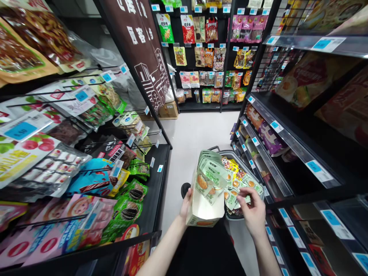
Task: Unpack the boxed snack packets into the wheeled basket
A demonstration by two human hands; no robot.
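Note:
My left hand grips an open cardboard display box by its left side, holding it tilted. Several light green snack packets with a round orange food picture lie inside it. To the right, my right hand hovers over a grey basket, thumb and fingertips brought close together. Whether anything small sits between those fingertips cannot be made out. More green packets and some yellow packets fill the basket. The box covers the basket's left part.
A left rack holds hanging snack bags, with wire hooks jutting into the aisle. Shelves with price tags line the right side. Ahead, a wall of hanging bags closes the aisle; a cardboard carton stands on the pale floor.

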